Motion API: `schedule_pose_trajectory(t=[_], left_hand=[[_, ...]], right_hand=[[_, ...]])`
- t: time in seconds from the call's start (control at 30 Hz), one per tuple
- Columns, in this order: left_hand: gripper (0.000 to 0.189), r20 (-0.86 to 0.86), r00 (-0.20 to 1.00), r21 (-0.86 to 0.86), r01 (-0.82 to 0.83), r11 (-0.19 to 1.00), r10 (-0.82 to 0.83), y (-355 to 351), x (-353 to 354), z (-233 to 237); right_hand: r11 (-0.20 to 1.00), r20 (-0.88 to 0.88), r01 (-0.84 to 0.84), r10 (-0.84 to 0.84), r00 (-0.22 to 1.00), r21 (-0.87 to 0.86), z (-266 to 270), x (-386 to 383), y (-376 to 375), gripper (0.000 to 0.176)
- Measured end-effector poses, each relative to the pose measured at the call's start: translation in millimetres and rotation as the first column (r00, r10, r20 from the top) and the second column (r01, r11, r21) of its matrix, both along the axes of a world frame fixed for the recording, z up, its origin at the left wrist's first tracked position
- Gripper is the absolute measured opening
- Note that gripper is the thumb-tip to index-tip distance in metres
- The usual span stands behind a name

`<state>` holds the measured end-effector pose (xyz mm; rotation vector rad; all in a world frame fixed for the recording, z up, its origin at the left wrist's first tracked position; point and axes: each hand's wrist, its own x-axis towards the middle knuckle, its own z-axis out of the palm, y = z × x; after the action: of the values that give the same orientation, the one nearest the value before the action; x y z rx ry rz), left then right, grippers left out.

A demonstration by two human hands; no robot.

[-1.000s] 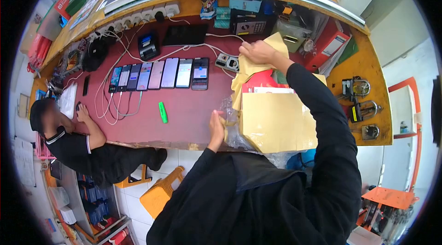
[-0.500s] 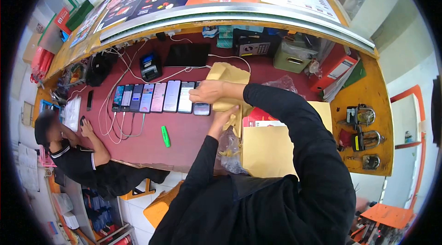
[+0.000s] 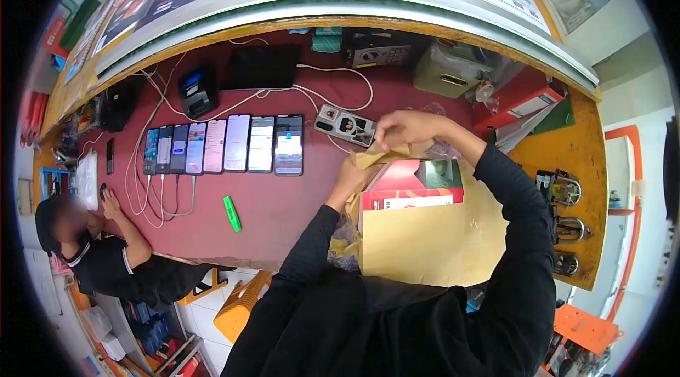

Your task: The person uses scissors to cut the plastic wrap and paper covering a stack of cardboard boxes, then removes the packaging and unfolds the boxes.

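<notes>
Brown wrapping paper (image 3: 381, 157) is bunched between my two hands, above a red box (image 3: 414, 182) that shows at the open end of a large tan envelope (image 3: 432, 239). My left hand (image 3: 348, 180) is closed on the paper's left side. Over its upper edge, my right hand (image 3: 409, 128) is bent with its fingers pointing down, touching the paper. Just behind the hands lies a phone in a patterned case (image 3: 346, 125), back side up. To the left, several phones (image 3: 235, 143) form a row with screens lit.
A green marker (image 3: 232, 213) lies front left of me. White cables (image 3: 283, 91) cross the desk. Another person (image 3: 106, 235) sits at the far left, a hand on the desk. Padlocks (image 3: 567, 228) and a red binder (image 3: 517, 104) are at right.
The view has shifted. My right hand has moved right, away from the phone row. The brown paper is lower and more folded, and the patterned-case phone now shows on the desk.
</notes>
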<state>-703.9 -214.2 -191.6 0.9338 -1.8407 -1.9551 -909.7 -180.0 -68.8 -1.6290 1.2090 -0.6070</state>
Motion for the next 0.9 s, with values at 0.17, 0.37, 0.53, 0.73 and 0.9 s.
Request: schedule_pose_trajectory(t=[0.17, 0.37, 0.53, 0.73, 0.9], left_hand=[[0.025, -0.037, 0.995, -0.192, -0.095, 0.977, 0.089, -1.9, 5.6, -75.8], [0.033, 0.150, 0.989, -0.607, 0.085, 0.790, 0.008, -14.0, 22.8, -111.6], [0.041, 0.252, 0.965, -0.531, 0.197, 0.824, -0.068, -18.1, 17.4, -54.6], [0.050, -0.392, 0.919, -0.200, -0.046, 0.979, -0.037, -3.9, 20.4, -11.4], [0.047, -0.060, 0.988, -0.050, 0.136, 0.989, -0.139, -8.2, -22.7, 3.7]], right_hand=[[0.926, -0.030, -0.003, 0.015, 0.999, 0.377, -14.3, -14.8, 33.8, 0.028], [0.928, 0.009, -0.068, 0.069, 0.998, 0.366, -30.7, -19.6, 43.9, 0.032], [0.949, -0.104, 0.095, -0.066, 0.992, 0.301, -4.9, -16.0, 60.8, 0.034], [0.772, -0.179, 0.616, -0.636, 0.751, -0.158, 51.9, 13.2, 134.6, 0.030], [0.620, -0.120, 0.760, -0.784, 0.609, -0.194, 46.9, 41.4, 182.8, 0.024]])
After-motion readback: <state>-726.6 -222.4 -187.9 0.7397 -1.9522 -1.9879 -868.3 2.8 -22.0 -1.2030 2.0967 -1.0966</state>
